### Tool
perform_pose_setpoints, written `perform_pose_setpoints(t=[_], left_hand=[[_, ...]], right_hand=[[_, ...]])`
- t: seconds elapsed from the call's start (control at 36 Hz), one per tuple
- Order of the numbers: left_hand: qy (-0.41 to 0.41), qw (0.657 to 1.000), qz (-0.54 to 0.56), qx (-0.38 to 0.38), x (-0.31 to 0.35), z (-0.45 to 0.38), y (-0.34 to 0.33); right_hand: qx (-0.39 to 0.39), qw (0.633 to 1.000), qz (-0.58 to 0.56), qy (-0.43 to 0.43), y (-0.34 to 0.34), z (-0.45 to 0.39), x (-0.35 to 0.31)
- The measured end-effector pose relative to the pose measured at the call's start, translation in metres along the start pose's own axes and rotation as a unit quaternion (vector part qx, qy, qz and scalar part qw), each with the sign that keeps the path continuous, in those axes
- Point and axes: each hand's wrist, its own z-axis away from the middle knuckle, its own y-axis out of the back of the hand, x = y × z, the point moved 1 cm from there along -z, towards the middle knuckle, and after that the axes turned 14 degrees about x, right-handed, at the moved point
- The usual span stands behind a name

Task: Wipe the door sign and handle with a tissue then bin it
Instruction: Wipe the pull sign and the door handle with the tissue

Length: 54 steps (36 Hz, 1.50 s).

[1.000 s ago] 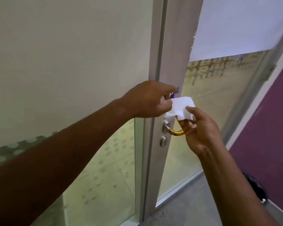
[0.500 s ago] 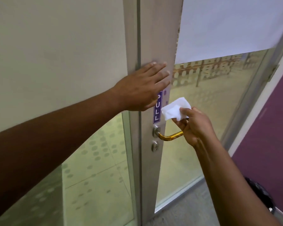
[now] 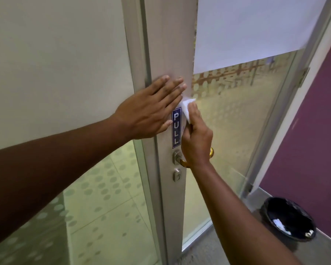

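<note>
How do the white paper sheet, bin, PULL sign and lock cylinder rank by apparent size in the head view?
1. White paper sheet, by far the largest.
2. Bin.
3. PULL sign, a narrow strip, top corner hidden by the tissue.
4. Lock cylinder, smallest.

Both forearms are bare to the frame's edge, with no sleeves showing. The bare left hand and bare right hand carry no gloves, rings, watch or bands; their fingers have short, unpainted nails.

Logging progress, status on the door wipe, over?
Left hand flat on door frame. Right hand presses tissue beside sign. Handle partly hidden.
</note>
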Motion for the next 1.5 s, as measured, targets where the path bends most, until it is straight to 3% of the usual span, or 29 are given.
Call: perform_pose_setpoints(t=[0.11,0.31,0.61,0.92,1.14,1.36,1.5], left_hand=[[-0.016,1.000,-0.010,0.010,0.000,0.001,-0.002],[-0.022,1.000,-0.006,0.012,0.001,-0.001,-0.006],[-0.028,0.999,-0.015,0.019,0.001,0.000,-0.006],[-0.026,0.999,-0.015,0.020,0.000,0.000,-0.005],[-0.011,1.000,-0.006,0.001,0.000,-0.001,-0.004],[-0.015,1.000,-0.011,0.020,0.000,0.000,-0.005],[-0.017,1.000,-0.011,0.018,0.001,0.001,-0.006]], right_hand=[[-0.022,0.998,0.032,0.041,-0.020,0.018,0.005],[-0.077,0.997,-0.002,0.009,-0.035,0.032,0.009],[-0.081,0.991,-0.043,-0.094,-0.030,0.048,0.008],[-0.086,0.994,-0.058,-0.035,-0.031,0.041,0.008],[-0.070,0.993,-0.072,-0.067,-0.027,0.032,0.012],[-0.071,0.994,-0.075,-0.028,-0.033,0.030,0.005],[-0.069,0.994,-0.057,-0.062,-0.028,0.032,0.009]])
